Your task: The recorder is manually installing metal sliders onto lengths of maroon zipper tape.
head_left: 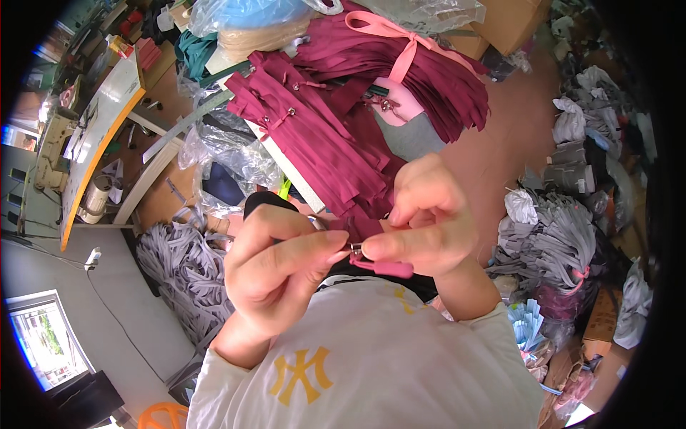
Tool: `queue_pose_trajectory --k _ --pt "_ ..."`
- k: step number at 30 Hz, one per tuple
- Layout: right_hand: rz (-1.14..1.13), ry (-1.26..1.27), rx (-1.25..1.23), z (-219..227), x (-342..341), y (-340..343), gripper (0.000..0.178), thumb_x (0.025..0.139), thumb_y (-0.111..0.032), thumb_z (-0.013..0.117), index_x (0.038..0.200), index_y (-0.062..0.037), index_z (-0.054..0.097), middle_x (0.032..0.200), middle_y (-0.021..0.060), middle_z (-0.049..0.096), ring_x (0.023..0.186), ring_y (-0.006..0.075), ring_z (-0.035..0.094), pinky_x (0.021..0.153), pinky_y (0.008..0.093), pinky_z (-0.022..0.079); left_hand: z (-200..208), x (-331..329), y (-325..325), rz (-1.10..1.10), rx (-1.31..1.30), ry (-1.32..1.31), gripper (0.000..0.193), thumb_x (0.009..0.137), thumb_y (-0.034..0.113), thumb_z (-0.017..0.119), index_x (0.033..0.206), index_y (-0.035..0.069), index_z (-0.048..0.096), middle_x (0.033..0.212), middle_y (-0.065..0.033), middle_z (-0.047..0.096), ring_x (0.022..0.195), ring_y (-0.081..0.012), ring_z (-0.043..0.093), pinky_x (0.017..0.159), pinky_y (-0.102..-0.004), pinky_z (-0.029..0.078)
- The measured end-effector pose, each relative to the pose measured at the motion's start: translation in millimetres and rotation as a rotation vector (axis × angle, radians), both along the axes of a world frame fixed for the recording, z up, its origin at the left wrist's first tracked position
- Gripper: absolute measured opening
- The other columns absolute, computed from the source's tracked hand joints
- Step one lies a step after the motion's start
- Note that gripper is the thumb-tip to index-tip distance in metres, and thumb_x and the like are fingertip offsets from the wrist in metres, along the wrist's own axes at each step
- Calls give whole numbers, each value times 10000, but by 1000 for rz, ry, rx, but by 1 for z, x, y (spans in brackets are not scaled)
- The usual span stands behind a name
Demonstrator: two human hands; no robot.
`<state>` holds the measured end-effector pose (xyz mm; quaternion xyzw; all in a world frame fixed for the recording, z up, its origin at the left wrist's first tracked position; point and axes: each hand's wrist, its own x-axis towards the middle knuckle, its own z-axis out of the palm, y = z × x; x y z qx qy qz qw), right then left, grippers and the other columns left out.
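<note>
Close to my chest, both hands meet at a small dark metal zipper slider [355, 247] with a pink pull tab [391, 269] hanging from it. My left hand [268, 268] is closed, its thumb and forefinger pinching the slider from the left. From the other side my right hand [432, 222] is closed too, thumb tip at the slider and fingers curled by a maroon zipper tape [363, 227]. Fingers partly hide the join of slider and tape. Just beyond lies a pile of maroon zippers [314, 136], several with sliders attached.
A maroon zipper bundle tied with pink ribbon [401, 64] lies at the far side. Clear plastic bags [239, 161] sit left of the pile. Grey zipper strips [182, 268] heap at left, more grey bundles [550, 239] at right. An orange-edged table [107, 121] stands far left.
</note>
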<state>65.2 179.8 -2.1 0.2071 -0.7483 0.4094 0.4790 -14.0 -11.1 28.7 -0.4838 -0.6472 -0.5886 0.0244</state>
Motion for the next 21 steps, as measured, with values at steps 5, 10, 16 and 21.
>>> queue_pose_trajectory --k 5,10,16,21 --pt "20 57 -41 0 2 -2 262 653 -97 851 901 -142 780 847 -31 580 720 138 501 612 256 364 -2 -1 -1 10 42 83 263 700 -8 810 951 52 755 853 -45 568 740 -182 587 700 -329 518" --pt "18 74 -30 4 0 -3 276 655 -75 832 917 -144 781 844 -34 567 690 127 492 587 260 355 -2 -4 -6 6 36 164 293 687 -32 804 966 38 749 833 -57 598 693 -190 584 686 -326 515" --pt "-53 84 116 5 2 4 303 657 -76 825 950 -134 772 803 -41 562 649 128 491 554 263 351 3 3 -2 -21 14 -45 271 701 -102 758 958 -41 702 724 -75 631 624 -214 579 615 -302 491" --pt "-64 35 -29 2 3 -10 362 689 -67 822 1039 -62 731 746 -1 622 607 160 542 536 285 393 -3 -3 5 -50 117 76 264 701 -112 738 952 -51 687 761 -96 624 644 -220 587 578 -314 461"
